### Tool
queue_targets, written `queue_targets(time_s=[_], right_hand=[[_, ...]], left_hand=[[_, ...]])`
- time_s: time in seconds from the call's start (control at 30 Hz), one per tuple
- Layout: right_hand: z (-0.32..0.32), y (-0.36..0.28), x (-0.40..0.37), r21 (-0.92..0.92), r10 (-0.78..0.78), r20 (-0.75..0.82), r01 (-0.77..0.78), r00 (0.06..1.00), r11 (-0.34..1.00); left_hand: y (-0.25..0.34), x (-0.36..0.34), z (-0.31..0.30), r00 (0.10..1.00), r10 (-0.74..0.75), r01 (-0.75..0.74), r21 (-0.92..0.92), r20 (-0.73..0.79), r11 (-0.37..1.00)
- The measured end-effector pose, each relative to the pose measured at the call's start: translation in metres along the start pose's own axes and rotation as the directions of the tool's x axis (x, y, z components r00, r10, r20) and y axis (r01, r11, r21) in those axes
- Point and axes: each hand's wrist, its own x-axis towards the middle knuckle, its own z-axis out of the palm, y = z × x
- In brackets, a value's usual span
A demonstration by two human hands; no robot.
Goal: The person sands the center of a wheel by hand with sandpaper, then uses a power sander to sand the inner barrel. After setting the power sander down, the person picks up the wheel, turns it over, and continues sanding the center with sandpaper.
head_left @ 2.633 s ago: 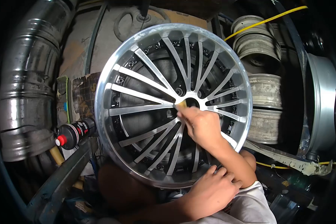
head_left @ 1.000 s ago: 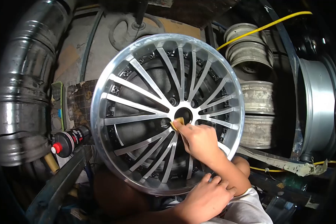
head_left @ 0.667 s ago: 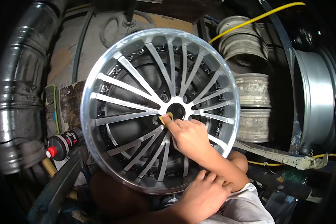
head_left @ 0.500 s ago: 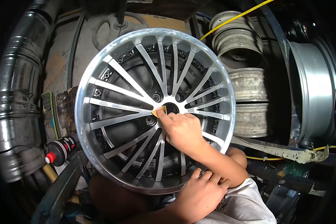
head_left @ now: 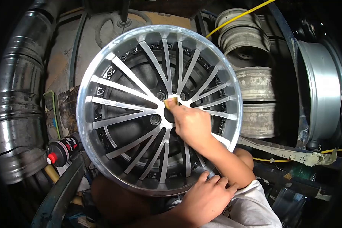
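Observation:
A large silver multi-spoke alloy wheel (head_left: 102, 125) stands tilted toward me, filling the middle of the view. My right hand (head_left: 192, 125) reaches over the spokes and presses a small yellow-tan piece of abrasive paper (head_left: 171, 102) against the upper edge of the hub hole. My left hand (head_left: 209, 195) grips the wheel's lower rim at the bottom right, fingers curled over the edge. My white sleeve (head_left: 258, 209) shows beside it.
A black spray can with a red cap (head_left: 60, 149) lies left of the wheel. A dented metal duct (head_left: 17, 95) runs down the left. Several worn rims (head_left: 254, 98) are stacked at right, beside a large silver barrel (head_left: 325, 87) and a yellow hose (head_left: 239, 17).
My right hand has slid the abrasive paper around the hub hole, from its lower left to its upper edge. My left hand keeps its grip on the rim. The view shifted slightly.

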Motion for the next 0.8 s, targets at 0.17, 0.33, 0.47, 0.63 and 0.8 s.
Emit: queue_targets(time_s=[0.17, 0.33, 0.47, 0.63, 0.8], right_hand=[[-0.017, -0.005, -0.026, -0.019, -0.156, 0.148, 0.160, 0.977, 0.987], [-0.020, -0.011, -0.022, -0.058, -0.197, 0.119, 0.205, 0.973, 0.977], [-0.013, -0.015, -0.027, -0.032, -0.188, 0.149, 0.195, 0.971, 0.980], [0.001, -0.017, -0.020, 0.027, -0.117, 0.129, 0.115, 0.985, 0.993], [0.014, -0.008, -0.001, 0.108, -0.045, -0.028, 0.048, 0.999, 0.993]], left_hand=[[-0.004, 0.000, 0.002, 0.998, 0.019, -0.017, 0.034, -0.064, 0.999], [-0.001, 0.000, 0.001, 0.996, 0.012, -0.007, 0.046, -0.089, 0.999], [-0.003, 0.001, -0.001, 0.997, 0.022, -0.020, 0.027, -0.075, 0.999], [-0.006, 0.004, 0.019, 0.985, 0.029, -0.028, 0.009, -0.169, 1.000], [-0.004, 0.008, 0.015, 0.998, 0.020, -0.023, -0.038, -0.061, 0.999]])
